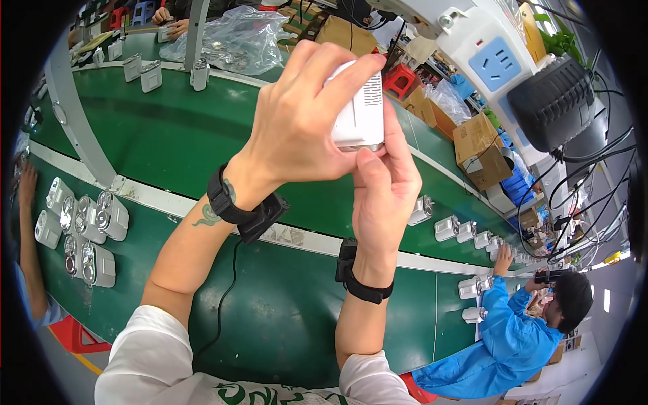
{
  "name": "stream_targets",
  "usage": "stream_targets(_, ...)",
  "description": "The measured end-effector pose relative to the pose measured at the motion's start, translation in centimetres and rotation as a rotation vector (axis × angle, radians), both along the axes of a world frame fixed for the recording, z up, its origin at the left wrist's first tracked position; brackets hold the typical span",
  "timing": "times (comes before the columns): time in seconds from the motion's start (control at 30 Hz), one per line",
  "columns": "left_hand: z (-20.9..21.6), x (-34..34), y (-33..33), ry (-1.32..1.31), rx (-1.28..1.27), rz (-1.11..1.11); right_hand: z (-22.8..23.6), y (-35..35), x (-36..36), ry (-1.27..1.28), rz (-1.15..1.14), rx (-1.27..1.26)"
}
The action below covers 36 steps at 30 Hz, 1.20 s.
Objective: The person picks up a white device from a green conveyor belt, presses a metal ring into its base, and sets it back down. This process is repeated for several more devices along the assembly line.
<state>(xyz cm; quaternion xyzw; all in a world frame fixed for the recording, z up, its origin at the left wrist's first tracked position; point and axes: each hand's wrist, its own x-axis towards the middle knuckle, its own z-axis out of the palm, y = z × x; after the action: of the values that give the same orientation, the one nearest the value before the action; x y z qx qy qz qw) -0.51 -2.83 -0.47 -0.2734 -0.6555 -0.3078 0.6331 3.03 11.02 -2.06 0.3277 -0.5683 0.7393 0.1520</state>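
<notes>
Your station consists of a green bench (290,307) with a green belt (169,128) beyond it, the two divided by a pale metal rail (304,238). A co-worker in blue (523,337) sits to your right, near a row of white units (466,232) along the belt. To your left, a cluster of similar units (90,226) stands close together on the bench, round fronts showing on most.

Progress: the held unit (364,121) is raised above the belt, between your two hands, and not set down. Its white casing looks whole on the face in view, with slotted vents near the upper end. Work on it is judged to be under way; what remains cannot be established, since your fingers cover much of it and its far side is hidden. Whether the clustered units are finished cannot be told either.

Hands: your left hand (297,125) is curled over the unit, fingers across the top and thumb beneath, gripping it. Your right hand (385,182) is partly closed, gripping the lower right edge with thumb below and fingers behind.
</notes>
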Motion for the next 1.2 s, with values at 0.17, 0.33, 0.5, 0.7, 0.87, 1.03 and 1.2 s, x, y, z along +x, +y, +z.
stream_targets(0.17, 0.1, 0.1, 0.4, 0.031, 0.006, 0.023, 0.4, -0.7, 0.7, -0.036, -0.091, -0.057)
stream_targets(0.33, 0.2, 0.3, 0.5, 0.029, 0.012, 0.039, -0.1, 0.1, 0.1, -0.039, -0.051, -0.024)
stream_targets(0.5, -1.0, -1.5, 1.6, -0.478, 0.234, -0.207, -0.4, 0.7, -1.4, -0.025, -0.207, 0.138)
stream_targets(0.7, -3.1, -4.5, 0.8, -1.366, 0.449, -0.943, -2.5, 1.4, -4.5, 0.113, -0.659, 0.671)
stream_targets(0.87, -9.5, -14.2, -5.0, -1.193, 0.160, 0.026, -5.8, 4.9, -6.8, -0.197, -0.533, 1.038)
stream_targets(1.03, -17.1, -23.1, -15.2, -0.823, 0.378, 0.934, -9.8, 5.7, -8.1, -0.380, -0.339, 1.175)
stream_targets(1.2, -19.9, -26.6, -23.5, -0.708, 0.432, 0.634, -10.3, 6.4, -8.1, -0.444, -0.360, 1.078)
